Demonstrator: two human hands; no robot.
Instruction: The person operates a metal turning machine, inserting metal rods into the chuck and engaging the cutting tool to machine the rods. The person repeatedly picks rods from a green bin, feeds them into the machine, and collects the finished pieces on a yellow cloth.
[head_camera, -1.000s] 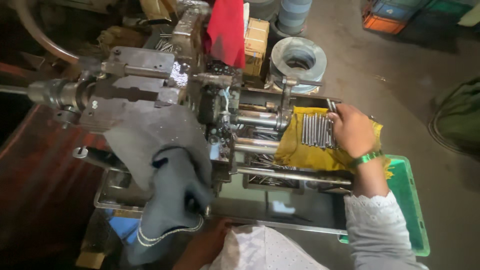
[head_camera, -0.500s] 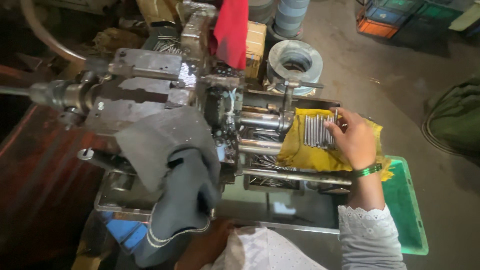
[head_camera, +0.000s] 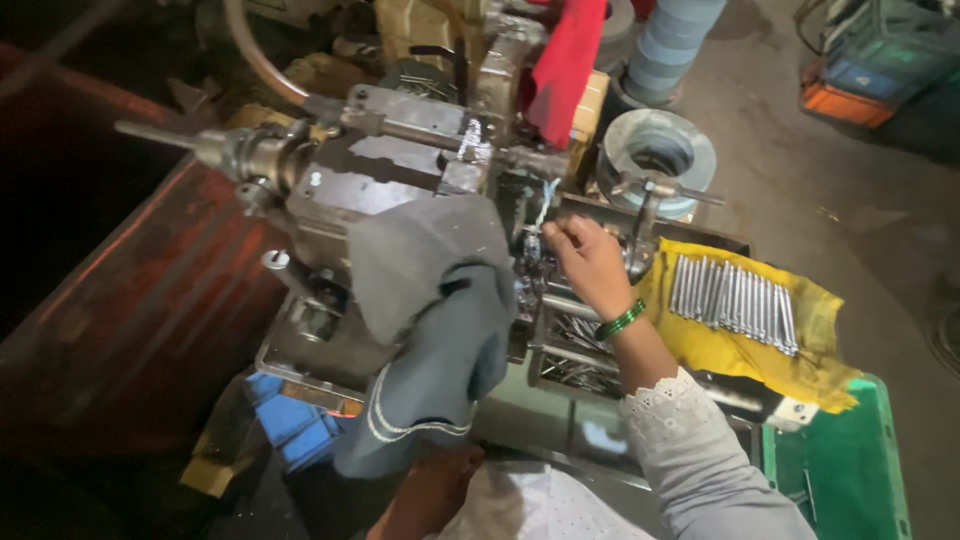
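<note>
1. The right hand (head_camera: 590, 262) reaches into the middle of the metal machine (head_camera: 400, 190), fingers pinched narrow around what seems to be a thin metal rod (head_camera: 540, 215), though the view there is too dark to be sure.
2. A green bangle (head_camera: 622, 320) sits on its wrist.
3. Just right of the hand, a row of metal rods (head_camera: 735, 297) lies on a yellow cloth (head_camera: 790, 350).
4. A grey rag (head_camera: 430, 300) hangs over the machine's front.
5. The left hand (head_camera: 425, 495) is low beneath the rag; its grip cannot be made out.
</note>
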